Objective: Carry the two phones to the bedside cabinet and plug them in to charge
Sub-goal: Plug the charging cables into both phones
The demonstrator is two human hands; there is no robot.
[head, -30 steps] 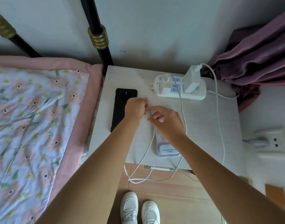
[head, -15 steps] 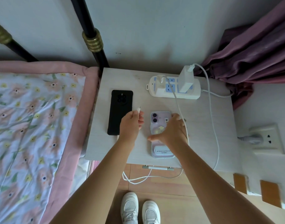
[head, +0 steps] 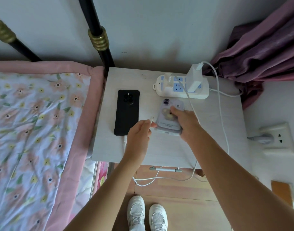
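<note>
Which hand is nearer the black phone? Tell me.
Left. The left hand, pinching a cable plug, sits just beside the black phone's lower right corner; the right hand grips the purple phone, farther right.

One head-worn wide-angle view looks steeply down, close over the bedside cabinet (head: 168, 147).

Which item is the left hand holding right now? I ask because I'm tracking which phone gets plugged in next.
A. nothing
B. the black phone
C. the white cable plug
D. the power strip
C: the left hand pinches the white cable plug beside the purple phone, which the right hand grips, while the black phone lies untouched on the cabinet.
</note>
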